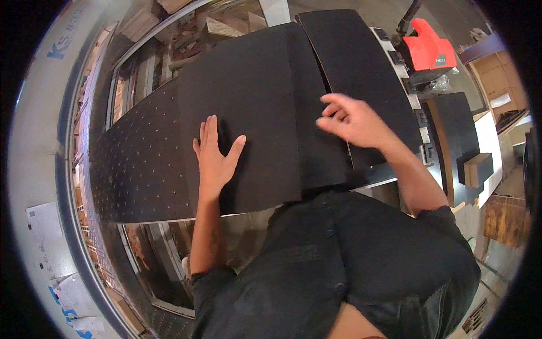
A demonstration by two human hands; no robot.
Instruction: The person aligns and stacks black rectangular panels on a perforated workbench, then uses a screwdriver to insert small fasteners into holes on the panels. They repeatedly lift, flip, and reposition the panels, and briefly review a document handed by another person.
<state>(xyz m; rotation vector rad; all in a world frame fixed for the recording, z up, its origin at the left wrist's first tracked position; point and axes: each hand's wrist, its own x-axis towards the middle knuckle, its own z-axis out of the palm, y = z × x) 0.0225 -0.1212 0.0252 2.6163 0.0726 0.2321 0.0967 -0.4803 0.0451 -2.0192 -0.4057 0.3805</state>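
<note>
My left hand is spread over a wide black panel, fingers pointing away from me and thumb out to the right. It is at or just above the surface; I cannot tell if it presses. To its right, my right hand hovers with fingers loosely bent and apart, holding nothing. Beneath it, a narrow dark gap separates the panel from another black board. Left of the wide panel, the dark table surface is dotted with small bright points.
Along the right board's far side runs a light rail with several black blocks. Beyond stand a red and black machine, stacked dark boards and a wooden block. A pale machine housing curves along the left.
</note>
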